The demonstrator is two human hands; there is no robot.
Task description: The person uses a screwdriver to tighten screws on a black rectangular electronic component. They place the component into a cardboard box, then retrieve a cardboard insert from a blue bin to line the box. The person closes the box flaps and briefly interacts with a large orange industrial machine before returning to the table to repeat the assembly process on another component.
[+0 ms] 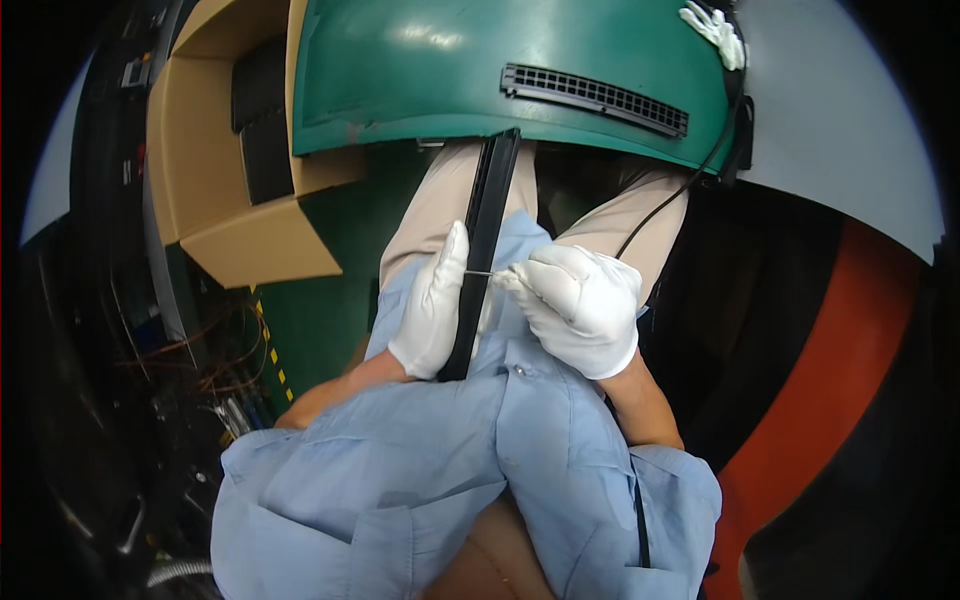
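Note:
A long black plastic bar (490,200) slants across my lap, its far end at the near edge of the green table. My left hand (430,310), in a white glove, is closed on the bar's left side with the thumb pointing up along it. On the other side my right hand (582,305), also gloved in white, is closed in a pinch. From its fingertips a thin metal rod (478,273) reaches across the bar toward my left hand. Whatever handle the rod has is hidden inside the right glove.
On the green table (420,85) lies a black slotted grille strip (598,98). A spare white glove (716,36) rests at the far right by a black cable (690,185). An open cardboard box (195,130) with dark pieces (265,130) stands left.

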